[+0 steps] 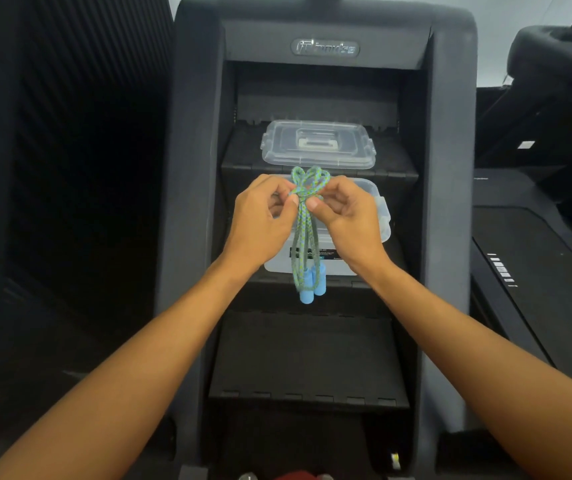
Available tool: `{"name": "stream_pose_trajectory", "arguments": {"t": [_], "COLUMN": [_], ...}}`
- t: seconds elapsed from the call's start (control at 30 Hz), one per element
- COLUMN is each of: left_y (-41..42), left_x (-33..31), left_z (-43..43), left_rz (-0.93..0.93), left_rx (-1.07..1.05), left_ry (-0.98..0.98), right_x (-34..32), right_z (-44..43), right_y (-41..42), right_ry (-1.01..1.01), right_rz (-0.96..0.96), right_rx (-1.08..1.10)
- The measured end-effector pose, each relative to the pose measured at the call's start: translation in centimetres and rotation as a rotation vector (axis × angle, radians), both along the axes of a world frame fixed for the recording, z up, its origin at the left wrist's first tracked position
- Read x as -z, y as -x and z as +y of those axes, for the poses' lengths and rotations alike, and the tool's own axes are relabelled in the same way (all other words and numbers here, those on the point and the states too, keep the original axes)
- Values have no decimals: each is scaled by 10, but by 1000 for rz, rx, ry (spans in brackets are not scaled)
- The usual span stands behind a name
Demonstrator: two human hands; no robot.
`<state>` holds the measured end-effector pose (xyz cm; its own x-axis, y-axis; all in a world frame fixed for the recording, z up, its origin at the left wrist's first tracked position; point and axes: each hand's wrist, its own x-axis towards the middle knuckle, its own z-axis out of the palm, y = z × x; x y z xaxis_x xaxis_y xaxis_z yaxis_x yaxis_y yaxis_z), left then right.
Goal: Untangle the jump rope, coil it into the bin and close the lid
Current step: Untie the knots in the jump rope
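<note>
Head view: left hand (pixel 263 220) and right hand (pixel 345 216) each pinch the rope (pixel 307 233) at its knot, held over the open bin (pixel 383 220). Loops stick up above the knot; strands hang down to two blue handles (pixel 312 287). The lid (pixel 346 150) lies on the step (pixel 395 169) behind the bin

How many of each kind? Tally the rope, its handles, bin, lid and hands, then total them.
Jump rope: 1
Blue handles: 2
Clear bin: 1
Clear lid: 1
Hands: 2, left hand and right hand
Total: 7
</note>
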<state>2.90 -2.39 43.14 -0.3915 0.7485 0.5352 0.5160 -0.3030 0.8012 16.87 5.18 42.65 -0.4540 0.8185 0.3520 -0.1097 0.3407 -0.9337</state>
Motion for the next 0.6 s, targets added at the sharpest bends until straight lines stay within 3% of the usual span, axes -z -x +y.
{"name": "stream_pose_trajectory", "arguments": {"t": [0.6], "left_y": [6], "left_x": [-4], "left_z": [-3], "left_rz": [-124], "left_rx": [-6], "left_ry": [38], "right_x": [-7], "right_z": [6], "right_y": [-15], "right_ry": [238], "right_rz": [77], "right_rx": [-291]}}
